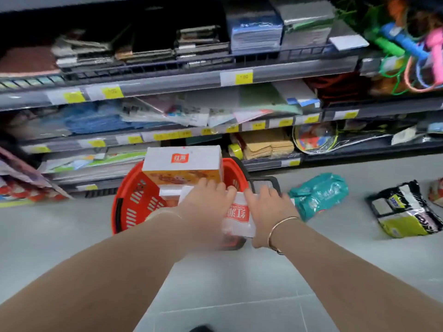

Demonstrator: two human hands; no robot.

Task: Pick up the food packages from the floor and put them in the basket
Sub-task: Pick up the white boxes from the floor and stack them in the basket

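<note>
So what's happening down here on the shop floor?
A person is gathering food packages off the floor into a red basket beside the shelves. Both hands, left hand and right hand, hold a white box with a red logo over the basket's rim. A larger white and orange box already sits in it. A teal bag and a black, yellow and white bag still lie on the floor.

The light is bright and even, with no clear source in view. My left hand (206,204) smears with motion blur, and the shelves (167,80) look soft and streaked. Glare sits on the plastic-wrapped stock up top. The wide lens bows the shelf lines. The floor (72,236) carries only faint shadows.
</note>
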